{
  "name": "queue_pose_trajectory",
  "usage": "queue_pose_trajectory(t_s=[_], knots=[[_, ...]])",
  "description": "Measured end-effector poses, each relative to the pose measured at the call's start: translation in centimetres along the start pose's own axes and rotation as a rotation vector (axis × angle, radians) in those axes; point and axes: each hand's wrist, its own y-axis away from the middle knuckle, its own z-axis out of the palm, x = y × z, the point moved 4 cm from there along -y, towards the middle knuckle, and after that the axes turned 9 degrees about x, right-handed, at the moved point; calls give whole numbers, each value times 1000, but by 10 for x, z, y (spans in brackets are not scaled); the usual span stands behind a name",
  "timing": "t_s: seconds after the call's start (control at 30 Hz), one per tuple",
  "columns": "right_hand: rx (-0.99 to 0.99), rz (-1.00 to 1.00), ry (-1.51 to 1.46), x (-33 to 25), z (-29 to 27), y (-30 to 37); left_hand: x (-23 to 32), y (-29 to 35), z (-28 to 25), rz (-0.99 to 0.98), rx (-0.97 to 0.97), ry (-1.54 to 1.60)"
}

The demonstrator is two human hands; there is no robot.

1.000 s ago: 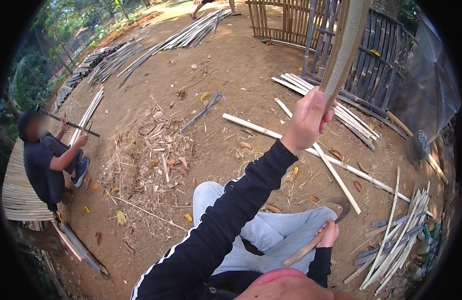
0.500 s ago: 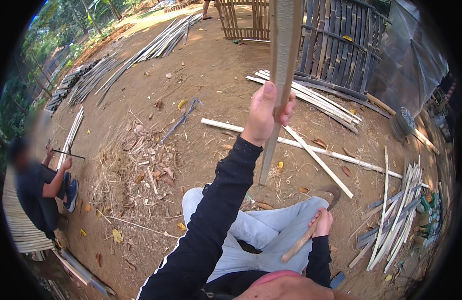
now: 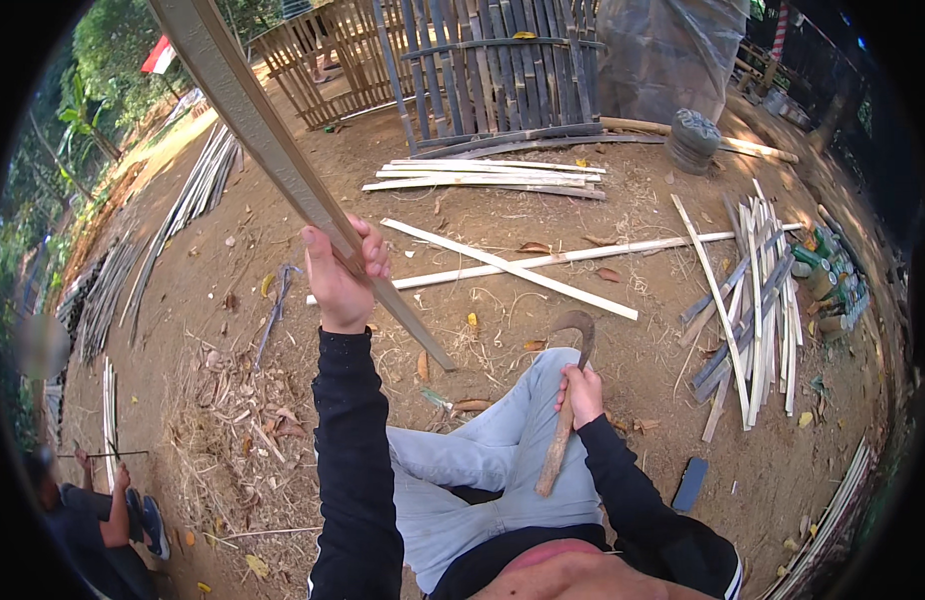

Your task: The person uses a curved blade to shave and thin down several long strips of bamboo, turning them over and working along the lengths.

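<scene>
My left hand is raised and grips a long flat bamboo slat. The slat runs from the upper left down to a point near my knee. My right hand rests on my thigh and holds a curved sickle knife by its wooden handle, the hooked blade pointing up. I sit on bare dirt in light jeans and a black long-sleeved top.
Split bamboo strips lie crossed ahead and stacked at the right. A bamboo lattice panel stands at the back. Another person sits at the lower left. A dark phone lies on the ground by my right side.
The slat in my left hand has swung from upright to leaning toward the upper left. The view has turned rightward. My right hand has lifted the sickle's blade higher.
</scene>
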Motion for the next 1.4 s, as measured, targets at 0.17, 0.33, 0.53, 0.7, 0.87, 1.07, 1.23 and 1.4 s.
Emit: queue_pose_trajectory(t_s=[0.17, 0.33, 0.53, 0.7, 0.87, 1.07, 1.23, 1.4], knots=[[-49, -8, 16, 7, 2, 1, -14, 0, 17, -19, -86, 5], [-70, 24, -23, 8, -5, -3, -22, -1, 23, -47, -62, -5], [-57, -13, -32, 9, -6, -4, -31, -6, 45, -64, -143, -26], [-16, -39, 19, 6, -2, -3, -36, -14, 30, -88, -94, -11], [-13, -40, -2, 1, -7, -3, -31, -18, 21, -74, -73, 6], [-11, -144, 80, -10, 2, 29, -21, -23, -3, -18, -123, 84], [87, -79, 23, 5, -6, 1, -15, -18, -10, 0, -140, 107], [84, -135, 86, 0, -1, 2, -1, -20, -20, 14, -140, 118]])
